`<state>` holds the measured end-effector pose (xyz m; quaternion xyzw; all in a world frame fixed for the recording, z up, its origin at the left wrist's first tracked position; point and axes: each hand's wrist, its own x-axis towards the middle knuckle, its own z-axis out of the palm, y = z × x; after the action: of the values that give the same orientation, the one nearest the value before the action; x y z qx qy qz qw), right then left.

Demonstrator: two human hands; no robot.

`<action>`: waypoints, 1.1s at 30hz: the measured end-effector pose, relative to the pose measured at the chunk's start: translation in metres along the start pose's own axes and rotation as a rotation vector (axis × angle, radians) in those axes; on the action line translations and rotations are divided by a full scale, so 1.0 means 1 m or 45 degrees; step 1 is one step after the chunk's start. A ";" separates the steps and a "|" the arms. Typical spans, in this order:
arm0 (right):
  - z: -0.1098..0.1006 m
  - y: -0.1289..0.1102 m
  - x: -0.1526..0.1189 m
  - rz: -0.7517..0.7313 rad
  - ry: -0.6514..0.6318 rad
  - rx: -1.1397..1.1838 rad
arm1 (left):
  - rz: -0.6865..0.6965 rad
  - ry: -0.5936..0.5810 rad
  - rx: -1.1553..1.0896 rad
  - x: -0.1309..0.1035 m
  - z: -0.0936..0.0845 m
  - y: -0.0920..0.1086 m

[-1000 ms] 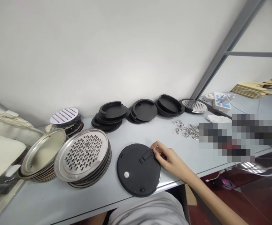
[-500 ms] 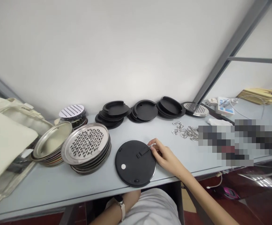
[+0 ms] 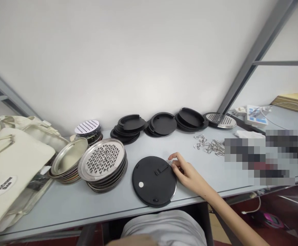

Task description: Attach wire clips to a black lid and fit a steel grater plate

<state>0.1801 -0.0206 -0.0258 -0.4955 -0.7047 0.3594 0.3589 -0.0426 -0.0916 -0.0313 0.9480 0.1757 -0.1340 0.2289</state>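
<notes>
A round black disc [image 3: 151,191] lies flat near the table's front edge, with a white dot, a small clip-like strip and a shiny metal rim on its right. At its upper right edge, my right hand [image 3: 186,171] has thumb and fingers closed on a small metal wire hook [image 3: 170,163], partly hidden by the fingers. The hook sits by the end of the strip; whether it is fastened there I cannot tell. At the bottom edge, a blurred strip of skin of my left arm or hand [image 3: 133,240] shows over the lap, fingers not visible.
Left of the disc stand stacked round metal graters [image 3: 104,160] and round rimmed plates [image 3: 69,155]. Black round parts [image 3: 164,123] are piled along the wall. Loose wire hooks [image 3: 214,147] lie to the right. A cream bag [image 3: 17,164] covers the left end; a perforated metal disc [image 3: 220,120] rests behind.
The view has shifted slightly left, so everything appears further right. My left forearm with its watch has dropped mostly out of sight. My right hand keeps its place by the disc.
</notes>
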 end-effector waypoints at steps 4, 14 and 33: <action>-0.001 -0.003 0.000 0.010 0.015 0.030 | -0.197 0.478 0.125 -0.013 -0.074 0.001; 0.001 0.003 0.002 0.026 0.075 0.062 | -0.598 0.824 0.275 0.055 -0.084 -0.051; 0.001 -0.001 0.003 -0.017 0.026 0.009 | -0.319 0.774 0.290 0.040 -0.085 -0.054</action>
<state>0.1782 -0.0183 -0.0244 -0.4931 -0.7030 0.3544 0.3703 -0.0132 0.0049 0.0077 0.9352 0.3346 0.1089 0.0405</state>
